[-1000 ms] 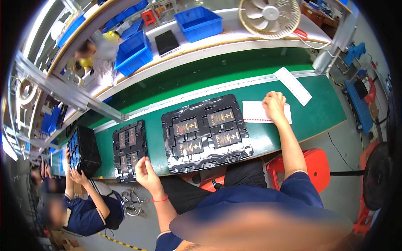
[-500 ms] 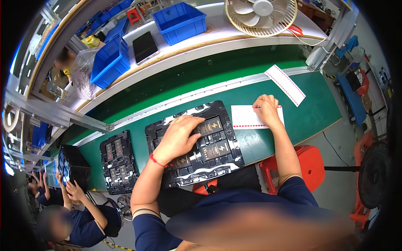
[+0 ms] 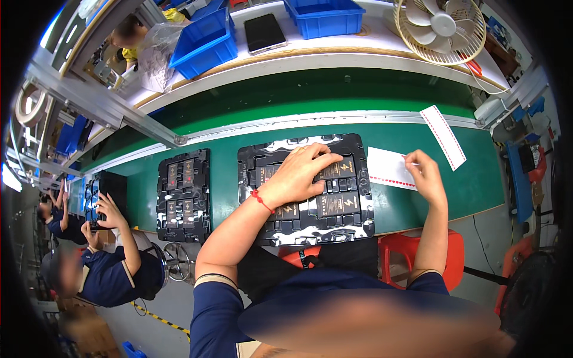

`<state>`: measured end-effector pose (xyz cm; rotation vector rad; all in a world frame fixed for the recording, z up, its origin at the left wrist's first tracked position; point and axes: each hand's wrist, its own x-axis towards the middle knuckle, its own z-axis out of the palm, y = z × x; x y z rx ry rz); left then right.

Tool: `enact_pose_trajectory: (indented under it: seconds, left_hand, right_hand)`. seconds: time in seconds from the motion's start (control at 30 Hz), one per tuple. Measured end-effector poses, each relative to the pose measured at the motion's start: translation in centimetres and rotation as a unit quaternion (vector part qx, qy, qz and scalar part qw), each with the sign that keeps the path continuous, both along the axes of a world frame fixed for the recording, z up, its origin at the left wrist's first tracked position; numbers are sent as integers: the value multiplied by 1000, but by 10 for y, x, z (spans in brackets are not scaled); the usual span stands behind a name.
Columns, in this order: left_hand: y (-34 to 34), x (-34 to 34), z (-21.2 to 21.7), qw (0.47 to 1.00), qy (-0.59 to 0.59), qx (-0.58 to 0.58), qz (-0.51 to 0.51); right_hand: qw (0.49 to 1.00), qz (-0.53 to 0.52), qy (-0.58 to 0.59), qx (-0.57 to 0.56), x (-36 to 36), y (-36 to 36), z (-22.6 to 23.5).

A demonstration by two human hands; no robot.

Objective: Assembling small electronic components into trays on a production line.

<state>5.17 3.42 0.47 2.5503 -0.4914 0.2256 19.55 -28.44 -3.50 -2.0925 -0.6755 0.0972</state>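
Across the batteries [image 3: 338, 204], seated in the tray [image 3: 358, 230], the left hand [image 3: 298, 173] is laid with fingers loosely spread, clamped on nothing visible. Right of the tray, the sheet [image 3: 385, 164] is met at its edge by the right hand [image 3: 427, 176]; its fingertips are drawn together, but whether anything is pinched cannot be told. The step in hand is judged to be fine work at that edge; a light, steady pinch is called for. On the green table [image 3: 468, 188], a strip [image 3: 443, 138] is placed farther right of the tray, a second tray [image 3: 179, 194] left of it. Beyond the tray, bins [image 3: 206, 46], a phone [image 3: 264, 33] and a fan [image 3: 441, 25] are shelved.
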Motion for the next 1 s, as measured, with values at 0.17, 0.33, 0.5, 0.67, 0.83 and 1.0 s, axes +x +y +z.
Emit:
enact_pose_trajectory:
  seconds: [0.17, 0.33, 0.5, 0.67, 0.83, 1.0]
  left_hand:
    - [4, 1, -4, 987, -48, -141, 53]
    - [12, 1, -18, 973, -89, -191, 92]
    - [10, 2, -18, 966, -209, -124, 90]
    - [7, 0, -20, 962, -174, -168, 123]
    - [7, 2, -22, 960, -171, -192, 113]
    - [8, 1, -22, 961, -170, -187, 116]
  right_hand:
    - [993, 78, -5, 86, -10, 40, 57]
    - [972, 186, 63, 129, -11, 98, 80]
    - [954, 205, 188, 115, -14, 140, 84]
    - [945, 240, 198, 99, -14, 162, 60]
    - [947, 244, 201, 59, -14, 167, 56]
    - [942, 254, 218, 30, -15, 169, 58]
